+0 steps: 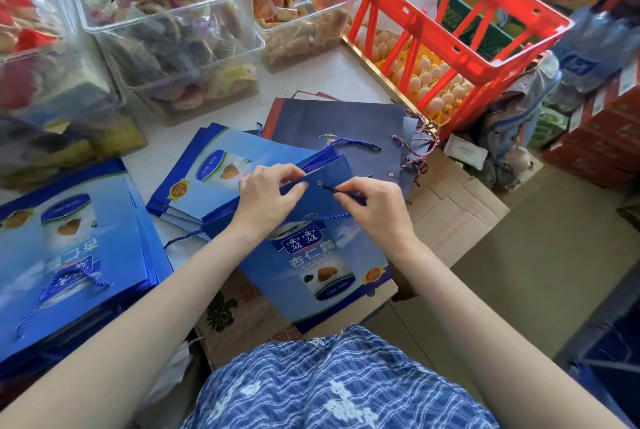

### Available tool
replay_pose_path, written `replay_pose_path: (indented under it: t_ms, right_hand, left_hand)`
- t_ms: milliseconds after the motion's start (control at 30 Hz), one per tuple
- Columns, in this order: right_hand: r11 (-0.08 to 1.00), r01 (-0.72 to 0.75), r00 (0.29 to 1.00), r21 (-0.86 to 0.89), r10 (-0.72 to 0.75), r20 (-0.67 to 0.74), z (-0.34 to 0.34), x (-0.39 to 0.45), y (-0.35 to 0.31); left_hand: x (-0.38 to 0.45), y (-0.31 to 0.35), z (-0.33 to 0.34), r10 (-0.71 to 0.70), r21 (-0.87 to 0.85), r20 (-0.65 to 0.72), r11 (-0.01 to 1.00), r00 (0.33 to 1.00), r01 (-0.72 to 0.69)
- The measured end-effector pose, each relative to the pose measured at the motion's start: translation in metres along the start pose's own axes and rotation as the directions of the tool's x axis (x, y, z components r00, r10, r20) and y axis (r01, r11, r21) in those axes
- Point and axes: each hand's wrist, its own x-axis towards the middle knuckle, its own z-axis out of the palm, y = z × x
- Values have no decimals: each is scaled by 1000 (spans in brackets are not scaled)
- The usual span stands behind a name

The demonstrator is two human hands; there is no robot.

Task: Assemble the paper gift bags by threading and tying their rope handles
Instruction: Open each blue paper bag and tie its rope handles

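Note:
A flat blue paper gift bag (311, 255) with a printed can lies in front of me on a cardboard box. My left hand (266, 196) pinches the bag's top edge just left of a metal eyelet (319, 182). My right hand (372, 203) pinches the dark tip of a blue rope handle (329, 188), held close to the eyelet. The rest of that blue rope trails across the bag below my hands.
A stack of blue bags (69, 255) with rope handles lies at left, and more flat bags (214, 165) lie behind. Dark blue bags (346, 127) with twisted cords sit further back. Clear bins of snacks (166, 30) and a red crate (450, 12) over eggs stand beyond.

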Motion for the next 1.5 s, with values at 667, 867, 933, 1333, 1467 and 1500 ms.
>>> replay_pose_path:
  t_ms: [667, 867, 933, 1333, 1467, 1500]
  right_hand:
    - [984, 113, 993, -138, -115, -8, 4, 6, -10]
    - [909, 249, 957, -335, -284, -57, 1, 6, -16]
    - [871, 346, 935, -349, -351, 52, -3, 6, -13]
    - [859, 465, 878, -216, -416, 238, -3, 3, -12]
    - [871, 463, 860, -164, -397, 320, -5, 1, -12]
    - [881, 448, 858, -150, -377, 350, -6, 1, -12]
  left_hand:
    - [-4, 4, -1, 15, -61, 87, 998, 996, -10]
    - [-6, 4, -1, 112, -53, 167, 993, 980, -105]
    - [-7, 2, -5, 153, -78, 247, 987, 957, -138]
    - [0, 3, -6, 56, -270, 525, 957, 849, 104]
    - [0, 4, -4, -13, -181, 457, 978, 889, 107]
    - [1, 4, -4, -41, -158, 453, 979, 890, 126]
